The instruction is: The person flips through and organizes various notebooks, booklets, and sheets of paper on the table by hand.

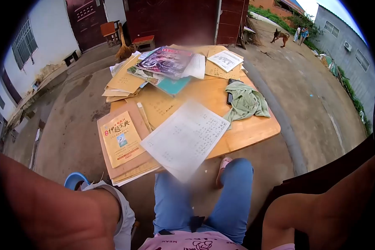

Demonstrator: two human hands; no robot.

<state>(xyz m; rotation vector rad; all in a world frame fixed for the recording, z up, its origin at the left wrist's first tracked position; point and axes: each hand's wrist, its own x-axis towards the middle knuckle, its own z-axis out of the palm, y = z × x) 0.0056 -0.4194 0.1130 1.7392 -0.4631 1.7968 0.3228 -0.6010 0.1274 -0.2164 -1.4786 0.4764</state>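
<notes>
Both of my bare arms rise close to the camera, the left one at lower left and the right one at lower right. My left hand and my right hand lie outside the picture, so what they hold is hidden. A written white sheet lies at the front of the wooden table, its near corner over the edge. Left of it, a yellow book rests on brown folders. Farther back, a purple magazine tops a pile of papers. A green cloth partly covers a black phone.
A white booklet is at the table's back right. A blue basin and another person's knee in grey cloth are at lower left. Behind stand a broom and a red stool. A dog and people are far right.
</notes>
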